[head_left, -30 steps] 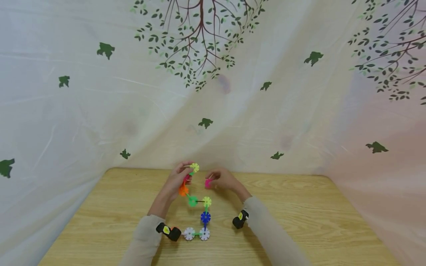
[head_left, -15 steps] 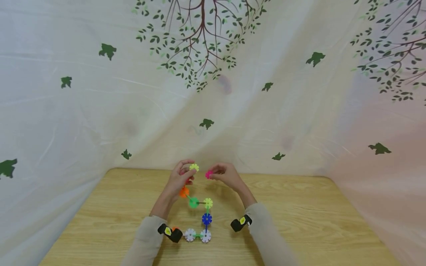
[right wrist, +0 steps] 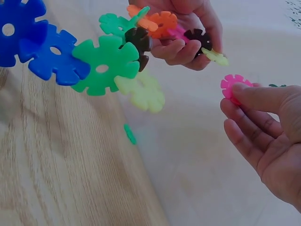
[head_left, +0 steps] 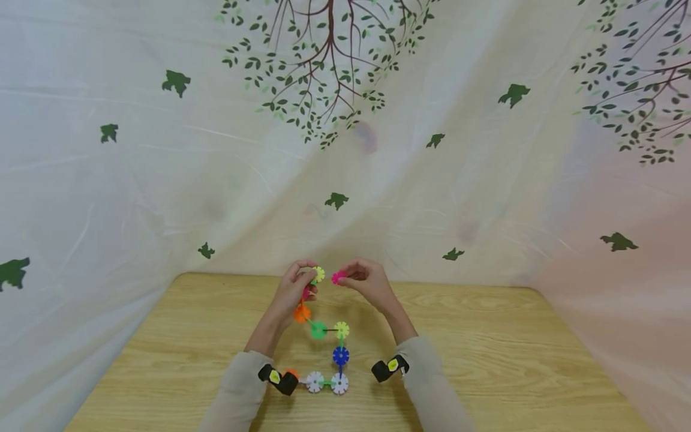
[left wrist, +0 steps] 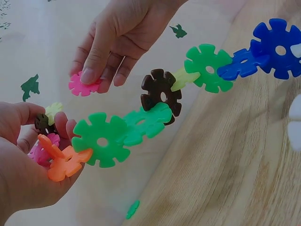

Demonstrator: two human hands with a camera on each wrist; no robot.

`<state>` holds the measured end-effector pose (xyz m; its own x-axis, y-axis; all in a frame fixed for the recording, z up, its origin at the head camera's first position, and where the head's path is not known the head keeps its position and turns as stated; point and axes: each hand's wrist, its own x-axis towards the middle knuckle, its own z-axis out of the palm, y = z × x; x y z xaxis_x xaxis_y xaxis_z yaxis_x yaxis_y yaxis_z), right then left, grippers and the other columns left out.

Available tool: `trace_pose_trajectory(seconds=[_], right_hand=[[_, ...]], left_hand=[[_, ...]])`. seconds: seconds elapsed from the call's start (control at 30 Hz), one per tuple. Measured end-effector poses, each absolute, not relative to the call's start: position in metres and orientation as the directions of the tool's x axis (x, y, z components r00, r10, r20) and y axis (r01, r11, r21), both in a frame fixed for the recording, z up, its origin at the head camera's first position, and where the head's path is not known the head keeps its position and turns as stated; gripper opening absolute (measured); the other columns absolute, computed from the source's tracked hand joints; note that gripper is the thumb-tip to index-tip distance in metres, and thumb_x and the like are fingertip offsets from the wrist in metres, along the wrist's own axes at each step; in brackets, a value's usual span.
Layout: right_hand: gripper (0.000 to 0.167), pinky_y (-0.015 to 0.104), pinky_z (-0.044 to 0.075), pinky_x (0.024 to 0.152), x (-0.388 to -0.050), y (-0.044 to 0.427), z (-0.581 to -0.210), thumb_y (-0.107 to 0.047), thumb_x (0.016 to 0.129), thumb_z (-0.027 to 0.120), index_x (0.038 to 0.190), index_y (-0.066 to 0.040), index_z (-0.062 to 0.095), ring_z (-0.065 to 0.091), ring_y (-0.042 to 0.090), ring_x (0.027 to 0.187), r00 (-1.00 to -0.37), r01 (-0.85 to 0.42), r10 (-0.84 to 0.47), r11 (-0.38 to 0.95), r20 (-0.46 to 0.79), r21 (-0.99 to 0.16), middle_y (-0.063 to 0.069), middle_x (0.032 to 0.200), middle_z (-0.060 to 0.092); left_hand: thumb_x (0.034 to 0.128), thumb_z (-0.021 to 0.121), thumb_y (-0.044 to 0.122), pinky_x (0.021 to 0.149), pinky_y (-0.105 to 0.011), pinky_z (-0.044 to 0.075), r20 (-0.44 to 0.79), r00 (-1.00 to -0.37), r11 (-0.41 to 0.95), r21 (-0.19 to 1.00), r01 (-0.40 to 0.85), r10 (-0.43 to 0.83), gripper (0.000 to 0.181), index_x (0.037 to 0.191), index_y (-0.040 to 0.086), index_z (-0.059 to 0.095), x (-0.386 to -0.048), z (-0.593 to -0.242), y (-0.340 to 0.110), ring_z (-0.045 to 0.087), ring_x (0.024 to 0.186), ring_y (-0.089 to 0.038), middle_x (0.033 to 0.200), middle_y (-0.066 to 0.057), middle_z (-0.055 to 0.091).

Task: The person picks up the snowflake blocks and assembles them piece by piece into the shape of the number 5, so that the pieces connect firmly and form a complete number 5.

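Observation:
A chain of notched plastic discs in several colours winds up from the near part of the table. My left hand holds its far end, fingers around the pink and dark brown discs. A yellow disc pokes out past the fingertips, and an orange disc sits by the palm. My right hand pinches a separate pink disc between thumb and fingers. That pink disc is close to the yellow one, with a small gap between them.
A wooden table spreads beneath the hands, its far edge meeting a pale printed cloth. White discs of the chain lie near the left wrist camera, which partly covers an orange disc. A small green piece shows by the table edge.
My right hand has risen with the pink disc and turned slightly towards the chain's yellow end. My left hand keeps its hold; the chain has shifted slightly right in view.

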<state>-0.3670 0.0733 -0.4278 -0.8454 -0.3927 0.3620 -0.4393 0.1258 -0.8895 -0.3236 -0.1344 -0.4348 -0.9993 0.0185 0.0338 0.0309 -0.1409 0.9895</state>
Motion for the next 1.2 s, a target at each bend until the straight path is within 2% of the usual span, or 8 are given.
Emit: trace_pose_trajectory(seconds=[0.1, 0.23, 0.43, 0.73, 1.03, 1.2], right_hand=[[0.023, 0.023, 0.06, 0.075, -0.365, 0.072, -0.427, -0.004, 0.089, 0.077, 0.109, 0.006, 0.072, 0.073, 0.019, 0.082, -0.851, -0.439, -0.377, 0.131, 0.365, -0.889, 0.025, 0.103, 0.075], [0.019, 0.03, 0.062, 0.077, -0.362, 0.07, -0.425, -0.008, 0.09, 0.077, 0.105, 0.003, 0.075, 0.071, 0.011, 0.079, -0.854, -0.449, -0.36, 0.146, 0.376, -0.881, 0.024, 0.102, 0.076], [0.015, 0.022, 0.058, 0.073, -0.361, 0.066, -0.428, -0.008, 0.089, 0.078, 0.1, 0.001, 0.076, 0.071, 0.011, 0.079, -0.842, -0.49, -0.337, 0.146, 0.422, -0.86, 0.022, 0.097, 0.076], [0.007, 0.024, 0.059, 0.074, -0.357, 0.06, -0.427, -0.007, 0.089, 0.078, 0.095, -0.003, 0.079, 0.069, 0.007, 0.083, -0.83, -0.538, -0.292, 0.192, 0.476, -0.821, 0.015, 0.094, 0.077], [0.006, 0.023, 0.059, 0.073, -0.353, 0.058, -0.424, -0.007, 0.088, 0.078, 0.093, -0.004, 0.08, 0.07, 0.014, 0.086, -0.813, -0.57, -0.274, 0.195, 0.514, -0.798, 0.015, 0.093, 0.076], [0.005, 0.023, 0.059, 0.073, -0.352, 0.057, -0.424, -0.008, 0.089, 0.078, 0.093, -0.005, 0.08, 0.069, 0.015, 0.088, -0.811, -0.574, -0.273, 0.198, 0.517, -0.795, 0.014, 0.093, 0.076]], left_hand=[[0.1051, 0.056, 0.02, 0.068, -0.024, 0.053, 0.032, -0.999, -0.145, 0.989, 0.027, 0.031, 0.033, 0.133, 0.004, 0.05, -0.323, -0.435, -0.134, 0.056, 0.075, -0.014, 0.083, 0.003, 0.057], [0.1053, 0.056, 0.019, 0.069, -0.024, 0.054, 0.036, -0.998, -0.15, 0.988, 0.029, 0.042, 0.033, 0.133, 0.003, 0.05, -0.323, -0.436, -0.133, 0.056, 0.074, -0.014, 0.084, 0.002, 0.058], [0.1057, 0.055, 0.017, 0.068, -0.023, 0.054, 0.059, -0.997, -0.15, 0.987, 0.05, 0.055, 0.03, 0.131, 0.002, 0.052, -0.321, -0.434, -0.131, 0.057, 0.075, -0.014, 0.084, 0.002, 0.057], [0.1049, 0.056, 0.014, 0.067, -0.022, 0.055, 0.065, -0.997, -0.157, 0.986, 0.059, 0.035, 0.023, 0.125, 0.002, 0.054, -0.321, -0.434, -0.127, 0.058, 0.077, -0.015, 0.088, -0.001, 0.059], [0.1021, 0.057, 0.005, 0.065, -0.021, 0.056, 0.077, -0.997, -0.183, 0.981, 0.071, 0.03, 0.021, 0.122, 0.002, 0.053, -0.321, -0.433, -0.126, 0.059, 0.077, -0.015, 0.09, -0.001, 0.058], [0.1013, 0.057, 0.003, 0.065, -0.021, 0.057, 0.091, -0.995, -0.202, 0.976, 0.083, 0.03, 0.024, 0.124, -0.002, 0.052, -0.32, -0.433, -0.126, 0.059, 0.076, -0.014, 0.089, -0.002, 0.059]])
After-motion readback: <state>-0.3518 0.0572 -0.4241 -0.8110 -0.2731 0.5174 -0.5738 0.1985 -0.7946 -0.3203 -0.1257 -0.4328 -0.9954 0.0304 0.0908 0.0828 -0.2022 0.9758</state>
